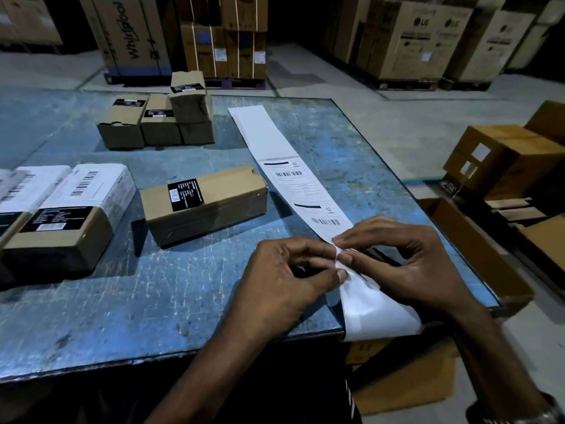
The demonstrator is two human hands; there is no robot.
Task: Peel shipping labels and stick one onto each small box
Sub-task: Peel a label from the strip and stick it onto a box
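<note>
- The step in hand is judged to be the peeling of a shipping label: a corner of the label strip (308, 191) is being picked at, near the bench's (153, 301) front edge.
- The strip is laid along the right side of the bench, from the far edge toward the person; two printed labels are seen on its middle part, its far part is blank, and its near end hangs curled over the front edge.
- The grip of the left hand (284, 280) is narrow: the strip's edge is pinched between thumb and fingertips.
- The grip of the right hand (406, 258) is likewise narrow, with thumb and forefinger closed on the same spot of the strip, touching the left fingertips.
- An unlabelled small box (203, 203) is lying on its side just beside the strip, left of it; it is taken to be the next to be labelled.
- Two labelled boxes (70, 209) are set at the left edge, with white labels on top.
- A cluster of unlabelled boxes (159, 117) is standing farther back, well apart from the hands.
- For the next move, a clean lift of the label from its backing is called for, without tearing or folding the sticky side onto itself; then it is to be carried left and pressed flat on the near box.
</note>
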